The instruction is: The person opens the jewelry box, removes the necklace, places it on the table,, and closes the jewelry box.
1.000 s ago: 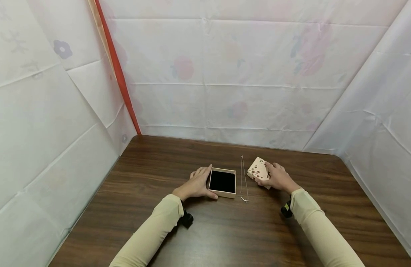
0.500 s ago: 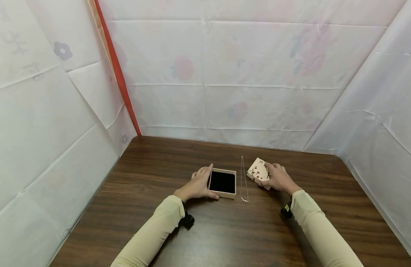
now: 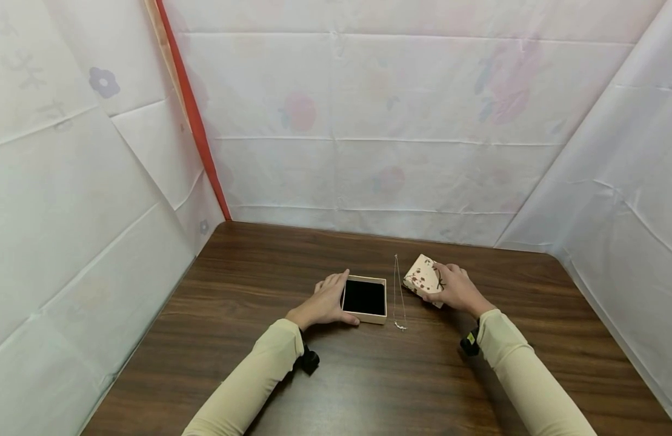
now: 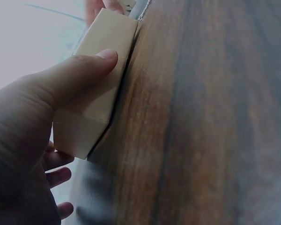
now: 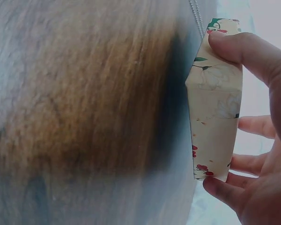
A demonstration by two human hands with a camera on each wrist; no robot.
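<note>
In the head view an open cream box base (image 3: pixel 372 319) with a black lining pad (image 3: pixel 364 297) sits on the table. My left hand (image 3: pixel 326 303) grips its left side: the thumb lies along the near wall, the index finger reaches the far left corner. The left wrist view shows that thumb (image 4: pixel 86 70) on the plain cream wall. A fine silver necklace (image 3: pixel 400 327) lies stretched lengthwise, just right of the base. Farther right, my right hand (image 3: pixel 455 289) holds the flower-printed box lid (image 3: pixel 421 274) between thumb and fingers. Whether the lid touches the table, I cannot tell.
The dark wood-grain table (image 3: pixel 357 387) reaches back to a white printed cloth (image 3: pixel 336 169), which also hangs at both sides. A red strip (image 3: pixel 191 109) runs down the back left corner. Small black cameras (image 3: pixel 309 361) sit at both wrists.
My right hand has shifted very slightly on the lid, its thumb a touch farther right, and the lid has risen a little in the view. My left hand, the base and the necklace hardly differ.
</note>
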